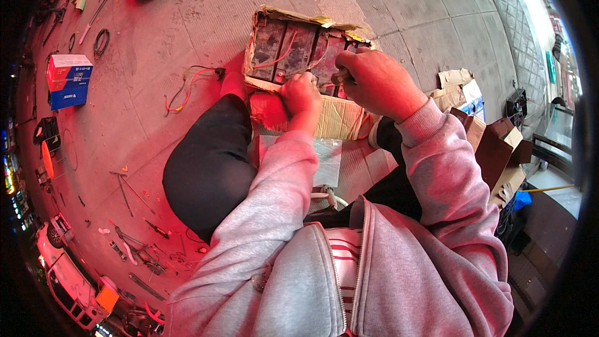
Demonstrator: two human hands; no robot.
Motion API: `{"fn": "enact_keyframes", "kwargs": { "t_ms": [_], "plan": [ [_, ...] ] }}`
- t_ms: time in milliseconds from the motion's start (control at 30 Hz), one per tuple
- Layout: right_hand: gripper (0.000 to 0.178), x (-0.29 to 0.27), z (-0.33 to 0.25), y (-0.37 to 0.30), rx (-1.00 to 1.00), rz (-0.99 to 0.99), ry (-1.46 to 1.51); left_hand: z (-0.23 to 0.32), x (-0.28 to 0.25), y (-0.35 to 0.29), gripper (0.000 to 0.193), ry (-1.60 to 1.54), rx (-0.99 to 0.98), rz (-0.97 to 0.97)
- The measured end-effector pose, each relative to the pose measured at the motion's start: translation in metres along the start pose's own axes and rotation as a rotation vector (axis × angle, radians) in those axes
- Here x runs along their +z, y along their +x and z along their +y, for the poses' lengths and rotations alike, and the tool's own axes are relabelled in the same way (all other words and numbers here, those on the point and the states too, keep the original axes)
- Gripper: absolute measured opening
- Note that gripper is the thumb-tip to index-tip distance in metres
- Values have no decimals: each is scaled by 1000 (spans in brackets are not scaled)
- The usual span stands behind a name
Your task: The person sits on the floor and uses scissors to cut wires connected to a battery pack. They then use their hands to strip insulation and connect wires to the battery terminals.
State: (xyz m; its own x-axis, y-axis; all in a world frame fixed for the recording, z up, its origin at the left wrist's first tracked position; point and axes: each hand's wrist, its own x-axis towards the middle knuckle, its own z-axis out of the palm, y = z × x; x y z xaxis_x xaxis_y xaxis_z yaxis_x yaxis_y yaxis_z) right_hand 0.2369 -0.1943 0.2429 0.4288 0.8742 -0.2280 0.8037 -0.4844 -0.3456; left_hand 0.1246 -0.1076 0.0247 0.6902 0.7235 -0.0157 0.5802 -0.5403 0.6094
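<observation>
From my end I'm watching both hands at a worn cardboard box (pixel 340 118), which is sitting on the floor (pixel 206 31) just beyond the knees, its top lying open. The left hand (pixel 302 97) is resting at the box's near edge, about midway along, with its fingers curled. The right hand (pixel 377 81) is hanging over the near right part, its fingers bent inward. The two are standing apart — close, but with a gap between them. I'm not managing to tell whether either is gripping anything, since the fingertips are mostly hidden.

Dark blocks (pixel 267 40), which I'm reading as batteries, are filling the box side by side from its left edge, and a thin red wire (pixel 274 62) is running across their tops. I'm judging the work to be partway along: the box is lying open, the blocks are sitting in place and some wiring is showing, while whatever is under the hands is looking unfinished — though I can't make out which ends are joined. Off the near left corner, a lead with a dark connector (pixel 219 72) is lying on the floor; I'm seeing no clear link between it and the blocks.
</observation>
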Motion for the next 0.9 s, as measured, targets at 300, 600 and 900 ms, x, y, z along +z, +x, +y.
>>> {"fn": "enact_keyframes", "kwargs": {
  "t_ms": [300, 600, 900],
  "plan": [
    [18, 2, 1, 0, -4, -4, 7, 6, -6, 1, 12, 43, -34, -40],
    [18, 2, 1, 1, 3, -16, 16, 10, -7, 4, 14, 46, -65, -51],
    [19, 3, 1, 1, 9, -6, 5, 10, -9, 3, 13, 43, -48, -50]
  ]
}}
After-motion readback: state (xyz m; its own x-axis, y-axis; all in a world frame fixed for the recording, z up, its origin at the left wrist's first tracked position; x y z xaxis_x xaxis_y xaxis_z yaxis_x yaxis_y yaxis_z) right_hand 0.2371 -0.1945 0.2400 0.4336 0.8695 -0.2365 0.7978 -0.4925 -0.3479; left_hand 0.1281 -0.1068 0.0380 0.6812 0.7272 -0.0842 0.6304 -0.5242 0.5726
